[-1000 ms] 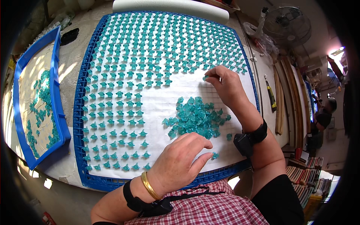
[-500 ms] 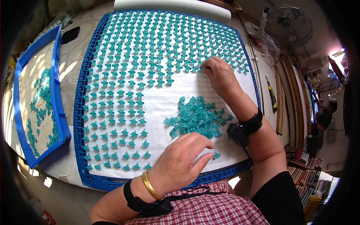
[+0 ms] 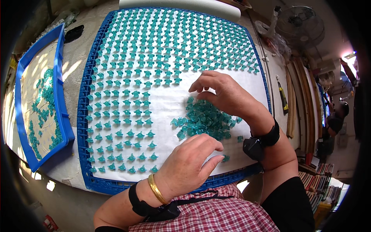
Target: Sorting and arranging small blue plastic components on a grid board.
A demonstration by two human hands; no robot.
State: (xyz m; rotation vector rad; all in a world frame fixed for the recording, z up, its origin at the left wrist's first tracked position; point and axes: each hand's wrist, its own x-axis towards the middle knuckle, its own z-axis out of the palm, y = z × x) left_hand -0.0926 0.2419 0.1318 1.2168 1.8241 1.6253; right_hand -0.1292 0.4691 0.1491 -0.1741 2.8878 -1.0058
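Small translucent teal plastic pieces, shaped like little winged figures, stand in rows [image 3: 137,72] on a white sheet [image 3: 164,112]. A loose pile [image 3: 208,120] of the same pieces lies in the sheet's middle right. Over the far edge of this pile hovers my right hand [image 3: 226,92], fingers bent and thumb apart, with nothing visible between them. My left hand [image 3: 191,160] rests at the pile's near side, thumb and forefinger curved with a gap between them. Beside its thumb tip is a single teal piece [image 3: 226,158]. Both wrists wear black straps.
The sheet lies on a blue lattice tray [image 3: 85,116]. At far left, a blue shallow tray [image 3: 60,92] holds more teal pieces. A white roll [image 3: 185,8] lies behind. To the right are a yellow-and-black cutter [image 3: 283,98], wooden strips [image 3: 294,100] and a fan [image 3: 301,25].
My right hand has come back from the end of a row toward me and to the left, over the pile, and its fingers have parted. My left hand has barely moved.
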